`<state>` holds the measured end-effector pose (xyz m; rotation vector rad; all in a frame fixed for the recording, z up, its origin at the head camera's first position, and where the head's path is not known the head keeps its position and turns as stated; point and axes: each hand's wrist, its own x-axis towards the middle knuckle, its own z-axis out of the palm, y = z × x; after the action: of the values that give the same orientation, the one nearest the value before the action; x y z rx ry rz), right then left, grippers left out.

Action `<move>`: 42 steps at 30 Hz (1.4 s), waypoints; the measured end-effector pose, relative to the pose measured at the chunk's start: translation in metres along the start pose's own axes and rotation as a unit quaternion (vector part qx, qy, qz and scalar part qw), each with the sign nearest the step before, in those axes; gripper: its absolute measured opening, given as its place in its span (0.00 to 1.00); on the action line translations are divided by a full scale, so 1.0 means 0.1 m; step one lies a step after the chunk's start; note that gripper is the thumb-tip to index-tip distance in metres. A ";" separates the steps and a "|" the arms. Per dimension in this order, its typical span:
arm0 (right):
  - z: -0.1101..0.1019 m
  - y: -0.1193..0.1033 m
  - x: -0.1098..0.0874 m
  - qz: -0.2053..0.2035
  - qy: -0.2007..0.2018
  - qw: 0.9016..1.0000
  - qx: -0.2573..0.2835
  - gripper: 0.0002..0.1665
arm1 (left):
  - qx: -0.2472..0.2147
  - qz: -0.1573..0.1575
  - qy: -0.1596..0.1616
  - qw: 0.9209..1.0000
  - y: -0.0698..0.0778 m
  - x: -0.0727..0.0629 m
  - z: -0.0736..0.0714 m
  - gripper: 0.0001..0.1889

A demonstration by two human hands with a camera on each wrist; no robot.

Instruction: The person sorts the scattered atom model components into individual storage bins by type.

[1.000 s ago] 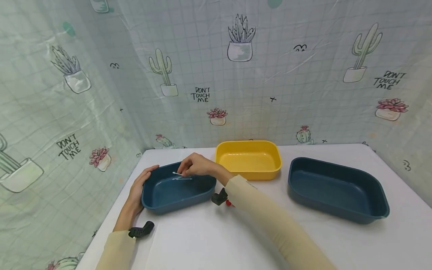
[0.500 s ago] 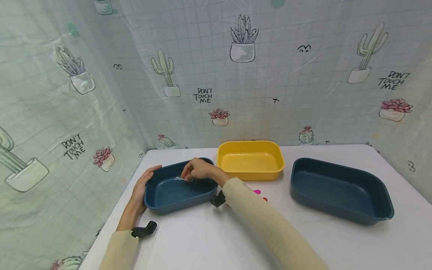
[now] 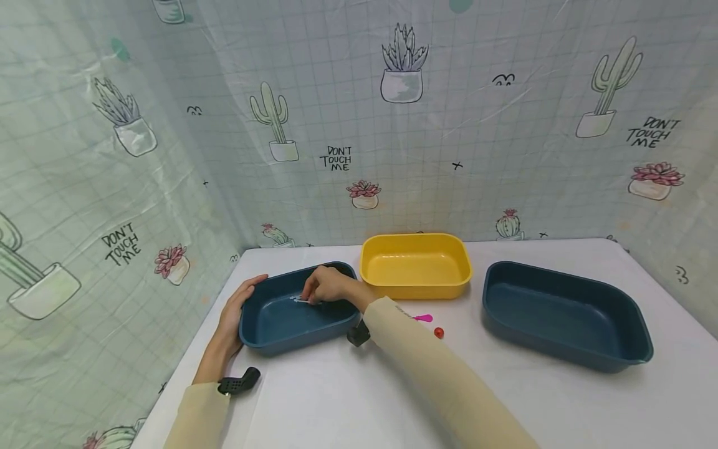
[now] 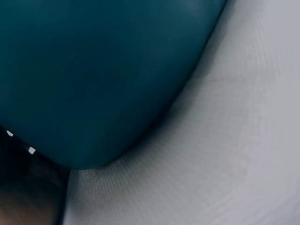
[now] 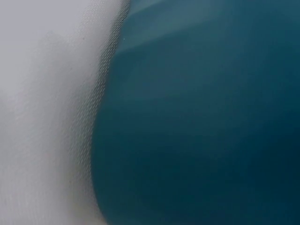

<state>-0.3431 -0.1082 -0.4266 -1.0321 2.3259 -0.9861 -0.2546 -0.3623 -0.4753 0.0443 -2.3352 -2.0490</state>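
In the head view my left hand rests along the outside of the left blue bin, its fingers reaching the back left corner. My right hand is down inside that bin, thumb and fingertips pinching a thin pale stick with a small knobbed end. Another such stick lies close beside it, and the fingers cover part of both. Only the bin's dark outer wall fills most of the left wrist view. The right wrist view likewise shows bin wall and no fingers.
Behind stands a yellow bin; a second blue bin sits at the right. A pink piece and a small red ball lie on the white table beside my right sleeve. Patterned cloth surrounds the table.
My right hand has lowered the pinched stick from above the bin floor to beside the other one. The pink piece and red ball have come out from behind the sleeve. My left hand stays on the bin.
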 end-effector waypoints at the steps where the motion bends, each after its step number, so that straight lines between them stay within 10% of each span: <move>1: 0.00 0.00 0.00 0.001 0.001 1.000 -0.003 0.08 | 0.003 -0.001 0.001 1.000 0.00 0.00 0.00 0.28; 42: 0.04 0.01 0.02 0.010 0.040 0.999 -0.012 0.06 | 0.006 -0.002 0.009 1.000 0.00 0.02 0.01 0.27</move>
<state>-0.3423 -0.1112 -0.4303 -0.9930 2.4134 -1.0100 -0.2566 -0.3618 -0.4753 0.0670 -2.3390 -2.0268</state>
